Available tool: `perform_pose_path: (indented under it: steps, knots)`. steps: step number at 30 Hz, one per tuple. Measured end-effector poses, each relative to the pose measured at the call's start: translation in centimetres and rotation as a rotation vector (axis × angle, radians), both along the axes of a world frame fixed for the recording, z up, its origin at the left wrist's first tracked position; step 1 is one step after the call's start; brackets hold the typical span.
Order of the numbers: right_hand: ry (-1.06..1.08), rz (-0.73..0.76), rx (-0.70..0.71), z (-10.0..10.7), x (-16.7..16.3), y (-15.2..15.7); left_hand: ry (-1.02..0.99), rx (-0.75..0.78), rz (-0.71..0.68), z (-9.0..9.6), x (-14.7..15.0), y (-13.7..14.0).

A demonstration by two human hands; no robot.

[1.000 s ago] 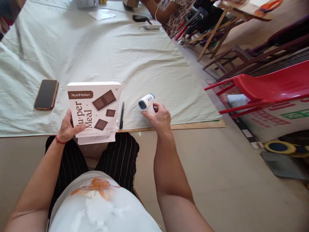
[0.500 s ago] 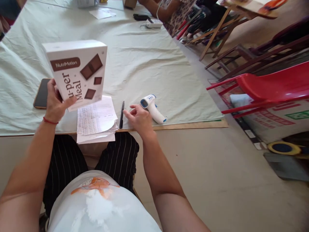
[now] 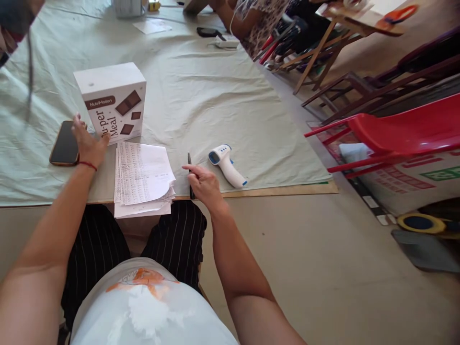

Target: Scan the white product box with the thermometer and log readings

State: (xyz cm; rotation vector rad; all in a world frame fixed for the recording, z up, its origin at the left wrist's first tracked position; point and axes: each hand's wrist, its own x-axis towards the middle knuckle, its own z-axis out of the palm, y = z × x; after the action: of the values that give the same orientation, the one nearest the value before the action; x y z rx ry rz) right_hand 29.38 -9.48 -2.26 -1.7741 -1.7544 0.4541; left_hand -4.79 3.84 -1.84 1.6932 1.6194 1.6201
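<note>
A white box (image 3: 117, 108) with NutriMotion lettering and brown chocolate pieces printed on it stands upright on the cloth-covered table. My left hand (image 3: 91, 143) is at its lower left edge, thumb by the box and the other fingers spread away from it. Left of that hand lies a dark-screened phone (image 3: 64, 146). My right hand (image 3: 206, 186) is curled at the table's front edge around a dark pen (image 3: 191, 191), its index finger crossing over the pen. Between the hands is a stack of handwritten papers (image 3: 142, 172), overhanging the edge. A white and blue infrared thermometer (image 3: 227, 165) lies right of my right hand.
At the far side are a sheet of paper (image 3: 153, 26), a black object (image 3: 208, 32) and a white device with a cable (image 3: 227, 42). Another person's arm (image 3: 239, 21) rests there. A red plastic chair (image 3: 391, 134) stands to the right.
The box has come down from the air to stand on the table, and my left hand has loosened from it. The pen has shifted right, against my right hand.
</note>
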Motion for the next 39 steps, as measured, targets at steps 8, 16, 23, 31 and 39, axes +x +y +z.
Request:
perform_pose_path:
  steps: [8,16,23,31,39]
  knots:
    - [0.388,-0.073,0.343,-0.4,0.5,2.6,0.618,-0.045,-0.659,1.7,7.3,-3.2]
    - [0.678,0.063,0.252,2.3,-4.3,7.1,0.945,-0.245,-0.787,-0.1,8.2,-4.8]
    - [0.755,0.053,0.155,1.0,-7.3,9.8,0.858,-0.345,-0.726,0.9,8.3,-4.0]
    - [0.841,0.12,0.074,0.9,-8.2,7.0,0.924,-0.271,-0.661,0.7,7.4,-8.3]
    - [0.85,0.105,-0.055,0.8,-10.1,7.4,0.873,-0.222,-0.574,0.4,6.8,-10.5]
